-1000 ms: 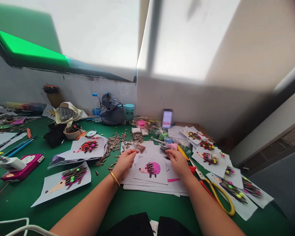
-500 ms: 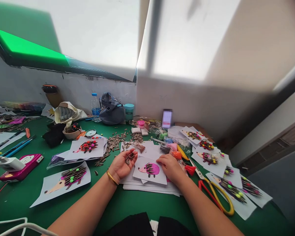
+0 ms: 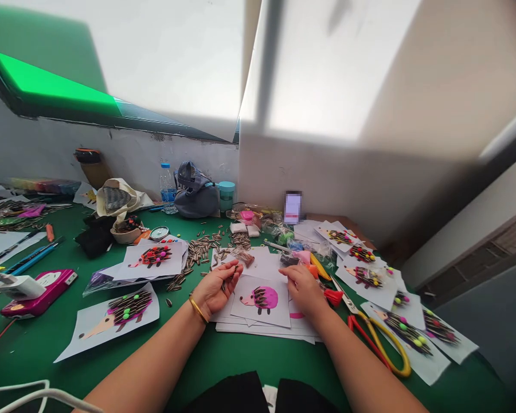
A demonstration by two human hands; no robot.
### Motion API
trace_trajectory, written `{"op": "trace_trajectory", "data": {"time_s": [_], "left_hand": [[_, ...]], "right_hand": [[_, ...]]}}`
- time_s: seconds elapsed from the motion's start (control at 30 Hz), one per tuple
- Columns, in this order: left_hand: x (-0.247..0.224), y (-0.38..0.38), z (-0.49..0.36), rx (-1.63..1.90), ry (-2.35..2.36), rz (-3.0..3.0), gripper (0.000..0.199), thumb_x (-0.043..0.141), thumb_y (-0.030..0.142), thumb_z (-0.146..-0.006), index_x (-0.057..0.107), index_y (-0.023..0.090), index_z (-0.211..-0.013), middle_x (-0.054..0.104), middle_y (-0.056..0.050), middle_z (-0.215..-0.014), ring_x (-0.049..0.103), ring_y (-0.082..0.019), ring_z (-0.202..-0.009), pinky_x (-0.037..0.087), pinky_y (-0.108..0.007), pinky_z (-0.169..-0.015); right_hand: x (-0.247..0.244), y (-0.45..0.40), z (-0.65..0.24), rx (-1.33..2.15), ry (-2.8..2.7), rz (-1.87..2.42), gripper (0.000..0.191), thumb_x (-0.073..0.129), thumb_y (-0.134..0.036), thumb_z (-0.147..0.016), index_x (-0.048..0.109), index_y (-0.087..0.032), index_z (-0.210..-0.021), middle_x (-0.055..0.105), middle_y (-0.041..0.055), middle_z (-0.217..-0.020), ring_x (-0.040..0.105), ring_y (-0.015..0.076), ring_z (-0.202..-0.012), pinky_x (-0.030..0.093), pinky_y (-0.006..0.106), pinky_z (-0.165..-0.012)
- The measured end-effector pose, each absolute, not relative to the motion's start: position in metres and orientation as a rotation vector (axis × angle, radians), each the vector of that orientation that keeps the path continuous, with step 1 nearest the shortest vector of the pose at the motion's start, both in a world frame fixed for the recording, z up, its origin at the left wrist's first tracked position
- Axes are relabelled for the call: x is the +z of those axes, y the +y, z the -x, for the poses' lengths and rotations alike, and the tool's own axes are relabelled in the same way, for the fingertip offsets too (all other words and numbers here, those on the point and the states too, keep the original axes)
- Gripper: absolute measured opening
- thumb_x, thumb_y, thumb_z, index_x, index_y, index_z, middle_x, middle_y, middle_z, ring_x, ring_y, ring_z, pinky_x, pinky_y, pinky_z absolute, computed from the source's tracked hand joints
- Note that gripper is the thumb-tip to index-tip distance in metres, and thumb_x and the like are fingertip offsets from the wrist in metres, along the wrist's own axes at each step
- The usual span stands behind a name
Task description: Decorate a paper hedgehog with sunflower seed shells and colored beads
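Note:
My left hand, palm up with the fingers curled, cups several sunflower seeds. My right hand hovers palm down over the right edge of a small card, fingers reaching left with nothing visible in them; their undersides are hidden. Between the hands, the card with a hedgehog picture lies on a stack of white paper. The hedgehog has a pink body, and dark striped seeds stand in a cluster on its left half. Loose sunflower seeds are heaped beyond my left hand.
Finished-looking hedgehog cards lie at left and right. Yellow-and-red scissors rest right of my right forearm. Bags of coloured clay sit behind that hand. A phone leans on the wall; a magenta device is far left.
My right hand has lifted off the card and shifted slightly right. My left fingers have curled further over the seeds. The card has moved a little left and toward me.

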State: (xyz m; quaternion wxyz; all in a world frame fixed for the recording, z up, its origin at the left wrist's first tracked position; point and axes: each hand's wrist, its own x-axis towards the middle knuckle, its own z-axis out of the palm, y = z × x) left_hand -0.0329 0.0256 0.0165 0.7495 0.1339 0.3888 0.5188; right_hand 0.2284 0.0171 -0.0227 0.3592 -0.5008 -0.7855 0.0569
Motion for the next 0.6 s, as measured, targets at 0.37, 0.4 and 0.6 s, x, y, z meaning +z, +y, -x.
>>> {"op": "trace_trajectory", "data": {"time_s": [0.37,0.4,0.6], "left_hand": [[0.012,0.024,0.027,1.084,0.896,-0.604,0.012,0.07,0.017,-0.078,0.061,0.012,-0.084,0.06,-0.001,-0.07,0.045,-0.001,-0.045,0.019,-0.008,-0.033],[0.011,0.023,0.026,1.074,0.904,-0.637,0.016,0.072,0.019,-0.076,0.061,0.012,-0.085,0.06,0.0,-0.07,0.043,0.0,-0.044,0.018,-0.009,-0.033],[0.013,0.012,0.016,0.958,0.988,-0.892,0.036,0.078,0.028,-0.067,0.063,0.015,-0.096,0.067,-0.001,-0.08,0.042,0.0,-0.046,0.028,-0.011,-0.041]], "right_hand": [[-0.019,0.01,-0.214,0.08,-2.006,1.177,0.03,0.049,-0.01,-0.086,0.07,-0.021,-0.105,0.069,0.0082,-0.098,0.059,0.0234,-0.094,0.049,0.04,-0.084],[-0.019,0.009,-0.212,0.082,-2.008,1.164,0.029,0.049,-0.011,-0.087,0.07,-0.021,-0.105,0.069,0.0082,-0.097,0.059,0.0232,-0.094,0.049,0.039,-0.083],[-0.008,-0.002,-0.195,0.136,-2.03,1.066,0.024,0.054,-0.019,-0.09,0.067,-0.024,-0.11,0.069,0.007,-0.098,0.059,0.0221,-0.093,0.047,0.038,-0.083]]}}
